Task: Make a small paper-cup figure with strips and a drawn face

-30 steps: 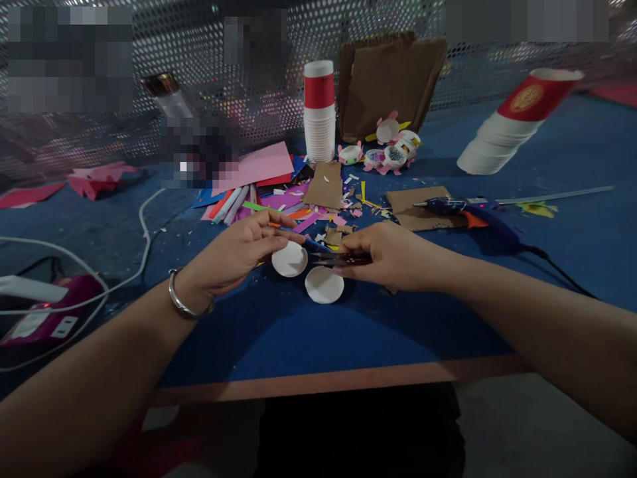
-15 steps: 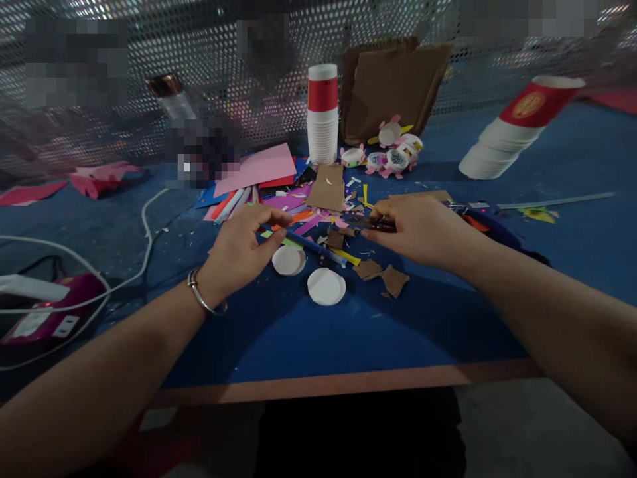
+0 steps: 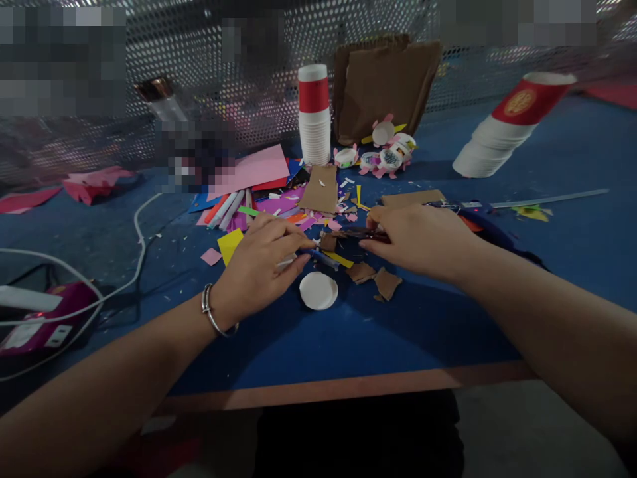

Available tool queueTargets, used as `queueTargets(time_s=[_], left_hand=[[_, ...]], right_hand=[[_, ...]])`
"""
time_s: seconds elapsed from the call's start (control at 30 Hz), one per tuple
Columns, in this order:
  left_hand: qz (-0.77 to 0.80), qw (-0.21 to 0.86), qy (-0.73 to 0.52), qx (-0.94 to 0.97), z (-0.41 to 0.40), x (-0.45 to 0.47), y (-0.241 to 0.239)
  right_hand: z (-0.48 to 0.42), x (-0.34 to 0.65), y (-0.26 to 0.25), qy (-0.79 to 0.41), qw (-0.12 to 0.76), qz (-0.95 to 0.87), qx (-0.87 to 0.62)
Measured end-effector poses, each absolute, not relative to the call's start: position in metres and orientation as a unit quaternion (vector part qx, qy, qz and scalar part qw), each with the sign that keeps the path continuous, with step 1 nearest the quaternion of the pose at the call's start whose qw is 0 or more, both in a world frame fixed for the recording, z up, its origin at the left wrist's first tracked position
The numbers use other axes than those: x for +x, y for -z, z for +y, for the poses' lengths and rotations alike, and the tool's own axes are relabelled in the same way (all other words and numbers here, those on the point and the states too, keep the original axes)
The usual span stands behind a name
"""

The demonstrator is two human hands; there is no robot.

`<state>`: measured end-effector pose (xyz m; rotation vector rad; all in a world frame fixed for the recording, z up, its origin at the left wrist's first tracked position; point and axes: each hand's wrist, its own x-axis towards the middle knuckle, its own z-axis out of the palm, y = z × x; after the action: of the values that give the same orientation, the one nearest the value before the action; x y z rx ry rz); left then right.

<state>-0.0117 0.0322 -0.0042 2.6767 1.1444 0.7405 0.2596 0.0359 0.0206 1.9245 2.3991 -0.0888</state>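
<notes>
My left hand (image 3: 261,265) rests on the blue table (image 3: 408,332) with its fingers curled. It pinches a white paper disc whose edge (image 3: 287,262) just shows. Its fingertips touch a blue pen (image 3: 324,258). A second white disc (image 3: 318,290) lies flat just right of that hand. My right hand (image 3: 421,240) is closed on a small pair of dark scissors (image 3: 367,234) that points left toward the pen. Torn brown cardboard bits (image 3: 382,280) lie under the right hand's near side.
Coloured paper scraps and markers (image 3: 279,199) litter the middle. Behind stand a cup stack (image 3: 314,119), a brown cardboard bag (image 3: 388,86), small cup crafts (image 3: 383,156) and a leaning cup stack (image 3: 500,136). A glue gun (image 3: 480,222) lies right, a pink device with white cable (image 3: 40,325) left.
My left hand let go of the disc, rose, then came down and closed over it again. My right hand moved the scissors back from the discs, uncovering the cardboard bits.
</notes>
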Motion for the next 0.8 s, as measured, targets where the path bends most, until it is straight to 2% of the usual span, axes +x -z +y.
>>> queueTargets(time_s=[0.2,0.37,0.57,0.7,0.8], left_hand=[[0.347,0.087,-0.233,0.904,0.018,0.004,-0.002],[0.279,0.067,-0.157,0.945,0.009,0.033,-0.009],[0.332,0.070,-0.060,0.939,0.023,0.065,-0.010],[0.341,0.132,-0.104,0.925,0.032,0.069,-0.005],[0.345,0.239,-0.174,0.891,0.038,0.068,-0.003]], right_hand=[[0.031,0.257,-0.026,0.019,0.055,0.783,0.620],[0.030,0.255,-0.025,0.007,0.056,0.782,0.621],[0.030,0.257,-0.023,0.013,0.042,0.786,0.617],[0.029,0.259,-0.023,0.019,0.010,0.783,0.622],[0.031,0.260,-0.022,0.041,-0.019,0.778,0.626]])
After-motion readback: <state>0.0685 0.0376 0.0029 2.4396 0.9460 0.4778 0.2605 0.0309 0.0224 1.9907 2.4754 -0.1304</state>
